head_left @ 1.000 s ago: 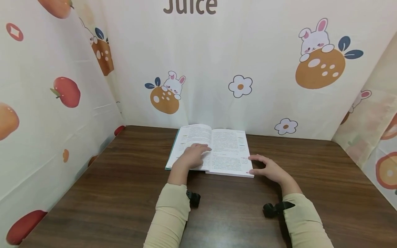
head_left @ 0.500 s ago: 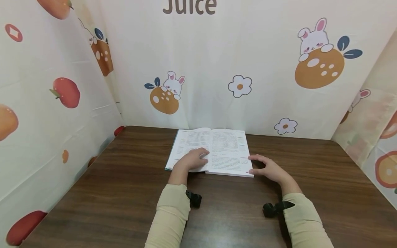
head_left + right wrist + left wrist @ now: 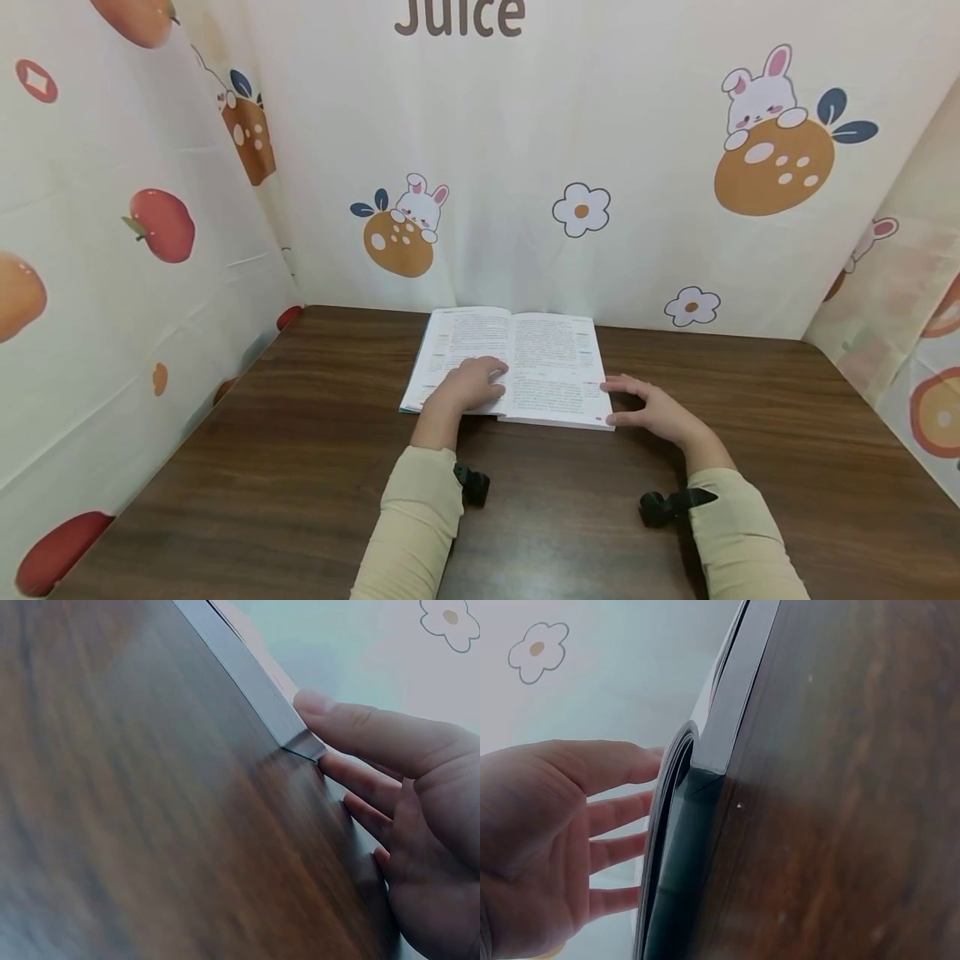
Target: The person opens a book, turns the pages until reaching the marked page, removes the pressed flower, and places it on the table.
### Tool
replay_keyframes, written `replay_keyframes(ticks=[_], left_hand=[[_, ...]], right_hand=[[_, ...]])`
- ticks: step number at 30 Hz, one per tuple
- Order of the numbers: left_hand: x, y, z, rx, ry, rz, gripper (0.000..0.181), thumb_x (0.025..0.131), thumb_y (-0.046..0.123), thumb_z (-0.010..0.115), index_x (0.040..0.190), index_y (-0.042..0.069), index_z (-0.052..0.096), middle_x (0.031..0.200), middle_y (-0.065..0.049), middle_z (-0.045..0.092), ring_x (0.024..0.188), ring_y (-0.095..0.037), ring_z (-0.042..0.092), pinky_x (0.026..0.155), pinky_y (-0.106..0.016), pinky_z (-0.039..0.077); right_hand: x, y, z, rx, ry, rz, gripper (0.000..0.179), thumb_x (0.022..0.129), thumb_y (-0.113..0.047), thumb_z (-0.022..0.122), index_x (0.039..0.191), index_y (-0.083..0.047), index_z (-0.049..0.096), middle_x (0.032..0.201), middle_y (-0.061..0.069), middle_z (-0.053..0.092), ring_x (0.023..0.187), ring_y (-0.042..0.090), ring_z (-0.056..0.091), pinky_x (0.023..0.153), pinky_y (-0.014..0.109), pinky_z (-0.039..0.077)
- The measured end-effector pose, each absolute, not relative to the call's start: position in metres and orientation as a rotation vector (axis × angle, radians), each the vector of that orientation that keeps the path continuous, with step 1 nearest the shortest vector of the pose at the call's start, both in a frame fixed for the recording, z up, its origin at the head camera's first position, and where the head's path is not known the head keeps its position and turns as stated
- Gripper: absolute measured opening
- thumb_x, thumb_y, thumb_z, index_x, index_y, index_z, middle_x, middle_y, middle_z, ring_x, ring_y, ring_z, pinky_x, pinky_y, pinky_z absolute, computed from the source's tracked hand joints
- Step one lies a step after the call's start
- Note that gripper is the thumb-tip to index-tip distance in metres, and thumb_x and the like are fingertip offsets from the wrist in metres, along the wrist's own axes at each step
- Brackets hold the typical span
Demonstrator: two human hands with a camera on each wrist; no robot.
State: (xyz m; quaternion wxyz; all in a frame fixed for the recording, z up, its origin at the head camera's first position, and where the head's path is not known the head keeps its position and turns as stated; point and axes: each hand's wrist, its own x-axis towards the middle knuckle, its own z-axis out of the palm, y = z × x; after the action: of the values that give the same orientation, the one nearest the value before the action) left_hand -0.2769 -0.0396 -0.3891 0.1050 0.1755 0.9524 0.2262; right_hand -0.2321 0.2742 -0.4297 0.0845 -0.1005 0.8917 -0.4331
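Observation:
An open book (image 3: pixel 551 354) with printed white pages lies at the back of the table. My left hand (image 3: pixel 467 386) rests on the lower part of the left page, its fingers spread toward the middle fold. In the left wrist view, the left hand (image 3: pixel 555 825) lies over the bowed pages, above a dark green cover (image 3: pixel 679 855). At the book's right edge is my right hand (image 3: pixel 660 414). In the right wrist view, the thumb of the right hand (image 3: pixel 420 780) touches the book's lower corner, and its extended fingers lie along the side.
The brown wooden table (image 3: pixel 300 492) spreads in front of and beside the book. A white curtain (image 3: pixel 510 142) printed with rabbits, fruit and flowers stands right behind the book. Similar cloth hangs at left and right. Each forearm wears a black wrist camera (image 3: pixel 472 486).
My left hand has drawn back slightly toward the lower part of the left page. The raised left page has settled flatter. My right hand stays at the right edge.

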Motion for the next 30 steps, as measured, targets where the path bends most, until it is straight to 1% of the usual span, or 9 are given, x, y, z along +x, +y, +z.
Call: replay_keyframes(ticks=[5, 11, 20, 30], left_hand=[[-0.276, -0.036, -0.389, 0.546, 2.867, 0.594, 0.037, 0.089, 0.024, 0.058, 0.125, 0.02, 0.058, 0.132, 0.0, 0.051, 0.123, -0.026, 0.04, 0.097, -0.049, 0.029], [-0.277, -0.034, -0.389, 0.513, 2.909, 0.525, 0.036, 0.09, 0.03, 0.057, 0.126, 0.023, 0.057, 0.133, 0.0, 0.049, 0.124, -0.027, 0.037, 0.096, -0.048, 0.027], [-0.279, -0.03, -0.387, 0.552, 2.963, 0.496, 0.033, 0.091, 0.031, 0.055, 0.123, 0.023, 0.058, 0.13, -0.001, 0.051, 0.119, -0.026, 0.038, 0.095, -0.047, 0.027], [-0.274, -0.018, -0.385, 0.741, 3.033, 0.471, 0.029, 0.092, 0.03, 0.054, 0.119, 0.022, 0.061, 0.125, -0.002, 0.055, 0.116, -0.025, 0.042, 0.096, -0.042, 0.032]], right_hand=[[-0.23, 0.277, -0.43, -0.344, 2.628, -1.299, 0.063, 0.073, -0.028, 0.077, 0.129, -0.01, 0.054, 0.148, 0.02, 0.023, 0.136, 0.04, 0.011, 0.1, 0.064, 0.009], [-0.23, 0.277, -0.429, -0.348, 2.619, -1.297, 0.063, 0.073, -0.029, 0.077, 0.129, -0.01, 0.054, 0.148, 0.019, 0.024, 0.137, 0.04, 0.009, 0.099, 0.065, 0.008], [-0.233, 0.278, -0.43, -0.332, 2.636, -1.309, 0.062, 0.073, -0.031, 0.077, 0.127, -0.009, 0.056, 0.148, 0.019, 0.026, 0.137, 0.039, 0.01, 0.101, 0.064, 0.008], [-0.233, 0.276, -0.429, -0.308, 2.676, -1.273, 0.059, 0.075, -0.035, 0.075, 0.126, -0.01, 0.057, 0.147, 0.018, 0.028, 0.137, 0.039, 0.008, 0.099, 0.067, 0.002]])
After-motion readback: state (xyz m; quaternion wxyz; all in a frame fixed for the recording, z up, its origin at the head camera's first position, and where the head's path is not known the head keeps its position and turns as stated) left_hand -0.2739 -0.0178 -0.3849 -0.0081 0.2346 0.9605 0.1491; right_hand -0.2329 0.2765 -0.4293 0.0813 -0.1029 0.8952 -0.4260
